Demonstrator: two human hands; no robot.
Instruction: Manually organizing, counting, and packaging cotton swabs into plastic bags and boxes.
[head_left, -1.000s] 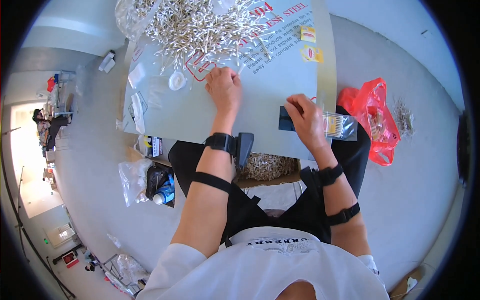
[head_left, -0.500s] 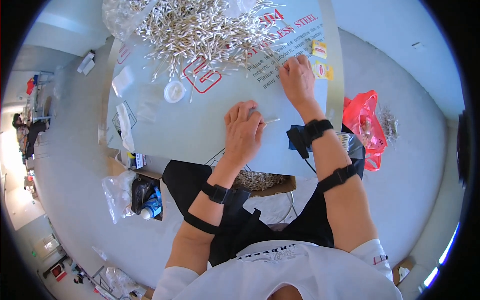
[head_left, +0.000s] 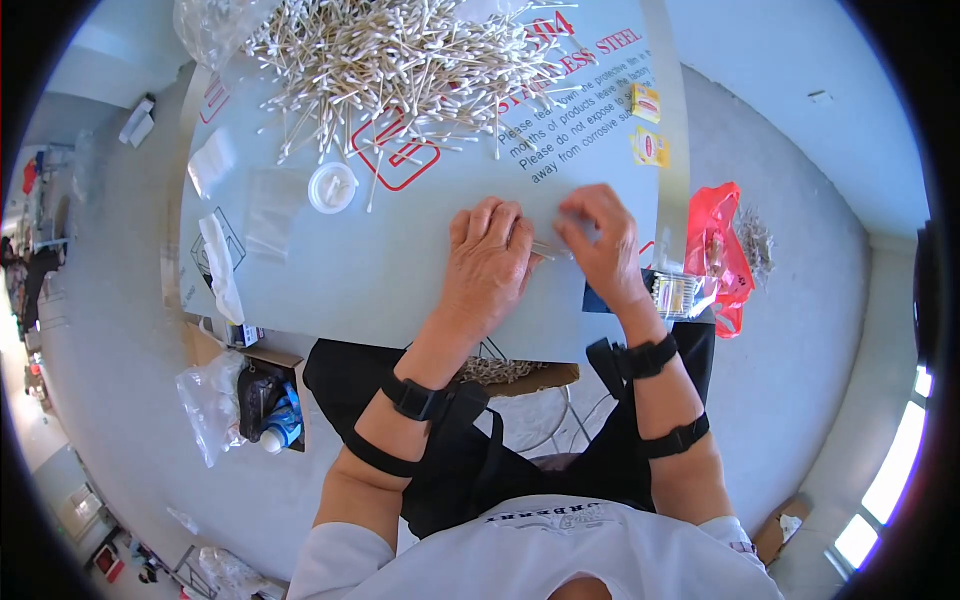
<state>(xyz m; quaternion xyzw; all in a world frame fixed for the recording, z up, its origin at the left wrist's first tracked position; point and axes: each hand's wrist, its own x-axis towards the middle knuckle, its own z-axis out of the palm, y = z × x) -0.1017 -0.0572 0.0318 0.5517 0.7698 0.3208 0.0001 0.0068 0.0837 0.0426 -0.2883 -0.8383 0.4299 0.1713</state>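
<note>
Over the middle of the metal-topped table (head_left: 400, 270), my left hand (head_left: 488, 262) is closed with its fingers curled. The ends of cotton swabs (head_left: 545, 250) stick out from its right side, and the rest of them is hidden under the palm. Just right of those ends is my right hand (head_left: 608, 245), its fingers bent and smeared by motion. Whether it grips anything does not show. A large loose heap of cotton swabs (head_left: 390, 80) covers the far part of the table. Left of my hands sits a small round white tub (head_left: 332, 188) with short white pieces inside.
Two small yellow packets (head_left: 650, 148) lie at the table's right side. A clear pack of swabs (head_left: 675, 292) is at the near right edge, beside a red plastic bag (head_left: 718, 250). White tissue (head_left: 220, 268) rests at left; an open box (head_left: 270, 400) stands below.
My right hand has come down from beside the yellow packets to the swab ends at my left hand. My left hand remains closed in nearly the same place. The view has shifted slightly.
</note>
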